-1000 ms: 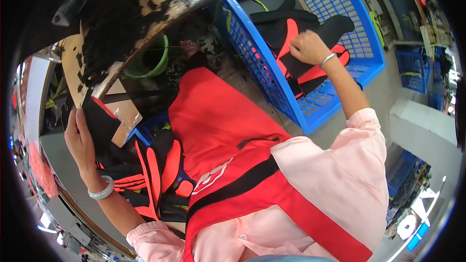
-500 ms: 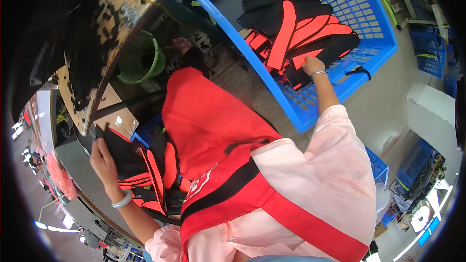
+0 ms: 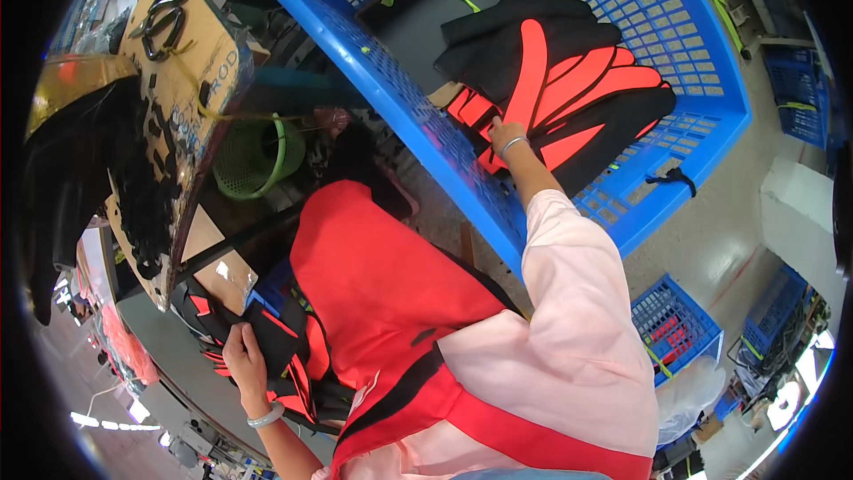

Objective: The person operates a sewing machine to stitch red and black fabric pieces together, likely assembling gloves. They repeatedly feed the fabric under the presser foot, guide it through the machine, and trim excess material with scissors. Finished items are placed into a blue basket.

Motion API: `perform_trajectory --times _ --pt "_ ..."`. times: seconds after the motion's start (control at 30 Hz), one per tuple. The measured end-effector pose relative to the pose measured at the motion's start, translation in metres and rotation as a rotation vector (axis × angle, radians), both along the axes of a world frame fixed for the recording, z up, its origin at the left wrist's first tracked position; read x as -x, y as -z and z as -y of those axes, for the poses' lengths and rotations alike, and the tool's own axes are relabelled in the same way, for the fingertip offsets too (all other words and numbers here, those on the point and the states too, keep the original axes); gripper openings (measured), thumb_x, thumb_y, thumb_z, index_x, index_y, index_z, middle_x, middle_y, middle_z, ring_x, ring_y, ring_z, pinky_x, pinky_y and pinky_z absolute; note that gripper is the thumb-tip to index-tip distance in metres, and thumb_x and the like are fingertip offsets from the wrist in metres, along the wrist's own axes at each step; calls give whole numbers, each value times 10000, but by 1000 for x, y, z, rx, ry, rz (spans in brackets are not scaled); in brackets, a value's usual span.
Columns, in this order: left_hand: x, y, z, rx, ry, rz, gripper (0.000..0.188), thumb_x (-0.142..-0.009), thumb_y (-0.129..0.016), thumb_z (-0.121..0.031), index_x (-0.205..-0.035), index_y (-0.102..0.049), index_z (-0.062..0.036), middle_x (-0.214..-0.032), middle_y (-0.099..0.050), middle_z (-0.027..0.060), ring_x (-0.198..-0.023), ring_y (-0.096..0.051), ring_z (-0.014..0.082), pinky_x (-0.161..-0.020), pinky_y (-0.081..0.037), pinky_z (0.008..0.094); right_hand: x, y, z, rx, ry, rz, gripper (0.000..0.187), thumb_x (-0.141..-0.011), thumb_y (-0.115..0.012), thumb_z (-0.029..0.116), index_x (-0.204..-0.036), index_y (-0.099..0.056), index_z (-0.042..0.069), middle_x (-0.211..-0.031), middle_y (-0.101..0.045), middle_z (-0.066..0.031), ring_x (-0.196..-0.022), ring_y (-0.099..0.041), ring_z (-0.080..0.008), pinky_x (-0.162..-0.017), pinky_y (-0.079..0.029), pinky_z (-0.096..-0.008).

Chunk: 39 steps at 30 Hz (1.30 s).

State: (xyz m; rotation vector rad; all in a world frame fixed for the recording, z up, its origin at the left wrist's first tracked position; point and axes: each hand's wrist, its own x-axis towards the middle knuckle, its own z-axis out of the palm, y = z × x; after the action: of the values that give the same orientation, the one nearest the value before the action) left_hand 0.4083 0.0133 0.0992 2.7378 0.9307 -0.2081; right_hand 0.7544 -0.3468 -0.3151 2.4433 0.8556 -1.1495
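My right hand (image 3: 507, 135) is inside a large blue plastic basket (image 3: 373, 80). Its fingers are closed on the edge of a bundle of short red-and-black fabric strips (image 3: 474, 110). Beside it lies a fanned stack of black fabric pieces (image 3: 533, 31) with long orange-red panels (image 3: 528, 71). At lower left my left hand (image 3: 245, 363) has its fingers bent together on a black fabric piece with red trim (image 3: 272, 334). More red-and-black pieces (image 3: 315, 351) are heaped next to that hand, partly behind my red apron (image 3: 382, 258).
A worn wooden table (image 3: 200, 62) on the left carries scissors (image 3: 165, 22) and black scraps. Below it stands a green basket (image 3: 258, 164). A smaller blue basket (image 3: 675, 324) sits on the floor at right, beside a clear plastic bag (image 3: 689, 400).
My right hand has moved left across the basket to the short strips. My left hand, formerly extended at the pile's edge, has come inward onto a black piece. The view has shifted.
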Motion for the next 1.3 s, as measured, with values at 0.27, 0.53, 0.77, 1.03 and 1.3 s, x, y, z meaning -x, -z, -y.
perform_trajectory --times 0.27,0.53,0.77,1.03,1.3 --pt "-14 12 6 70 -7 -18 257 -991 -496 -175 -879 -586 38 -708 -562 181 -617 -541 324 -590 -421 382 -20 -21 -7 -312 -45 114 226 -904 -535 212 -1092 -644 151 -1006 -643 -114 -910 -675 -312 -739 -549 -439" --pt "-19 15 7 47 22 7 290 -1019 -455 -204 -872 -543 30 -675 -480 175 -595 -462 280 -581 -389 387 -63 -89 26 -577 463 394 199 -872 -506 154 -956 -685 141 -954 -641 -167 -860 -670 -352 -754 -542 -458" --pt "-18 12 1 -3 4 30 256 -1006 -472 -179 -929 -583 39 -747 -566 185 -633 -525 315 -605 -423 374 -48 -37 69 -348 527 321 545 -811 -646 226 -1338 -508 217 -1417 -426 -126 -1059 -610 -369 -902 -513 -462" --pt "-3 -24 -22 -318 -7 332 204 -998 -493 -140 -974 -603 31 -810 -611 194 -686 -575 329 -643 -462 376 -32 -41 54 -431 644 123 645 -832 -632 302 -1424 -422 154 -1513 -333 -179 -1243 -501 -401 -1017 -434 -487" --pt "-78 -82 -23 -598 41 581 107 -843 -692 -158 -846 -653 -59 -734 -640 113 -637 -622 318 -565 -477 380 -48 -165 -34 -1337 764 325 169 -940 -571 124 -1034 -650 8 -994 -645 -95 -879 -619 -190 -822 -489 -297"
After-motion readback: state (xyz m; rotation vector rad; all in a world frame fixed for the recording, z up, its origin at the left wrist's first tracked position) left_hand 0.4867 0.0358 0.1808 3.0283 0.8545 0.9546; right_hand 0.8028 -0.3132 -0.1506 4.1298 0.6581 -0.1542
